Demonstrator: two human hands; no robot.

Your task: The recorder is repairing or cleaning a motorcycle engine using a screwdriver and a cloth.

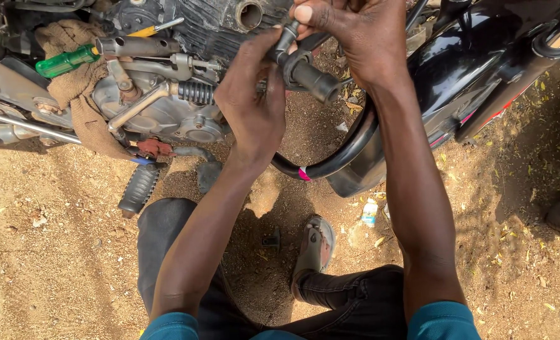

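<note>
Well left of the fingers, a green-handled plastic screwdriver (66,61) lies on a frayed tan rag (78,94) draped over the grey cast-metal engine case (166,107), whose top is cut off by the frame edge. The left hand (255,104) clenches a black cylindrical rubber-capped metal part (305,72) from below; the right hand (343,34) pinches its upper end, fingertips partly cut off. Right of both, a glossy black tank (475,69) curves away.
</note>
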